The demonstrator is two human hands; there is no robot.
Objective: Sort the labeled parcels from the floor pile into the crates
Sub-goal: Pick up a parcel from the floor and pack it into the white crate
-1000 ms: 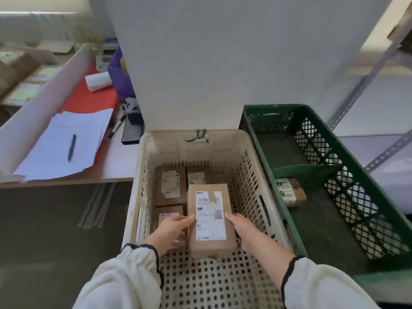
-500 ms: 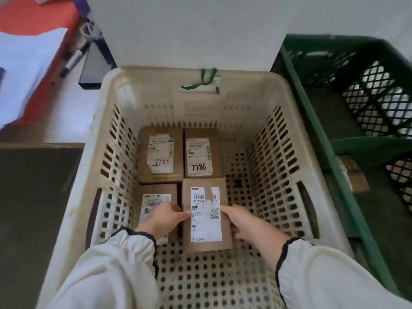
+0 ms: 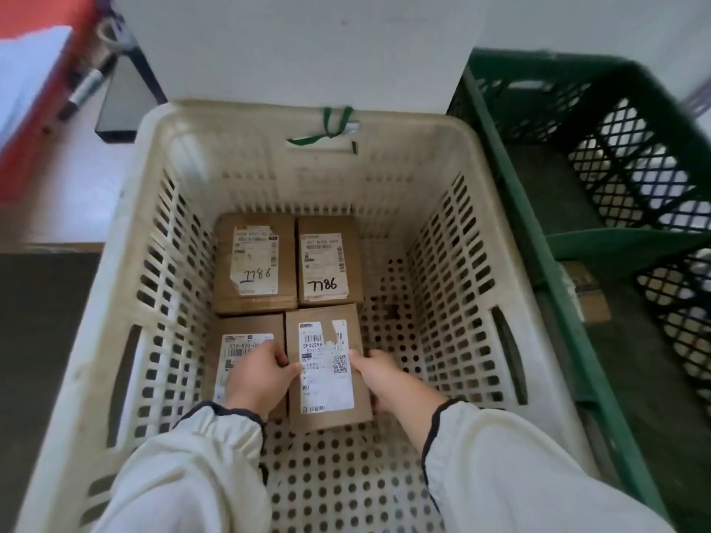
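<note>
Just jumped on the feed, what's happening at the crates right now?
A person grips a labeled parcel with both hands, the left hand on its left edge and the right hand on its right, low inside the beige crate. Beside it lie a back-left parcel and a back-right parcel, both marked 7786, and a front-left parcel partly under the left hand. The green crate alongside holds one small parcel.

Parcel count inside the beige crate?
4. Back-left parcel and back-right parcel, both marked 7786; front-left parcel, partly behind the left hand; front-right parcel, held by it and the right hand. Any beneath are hidden.
</note>
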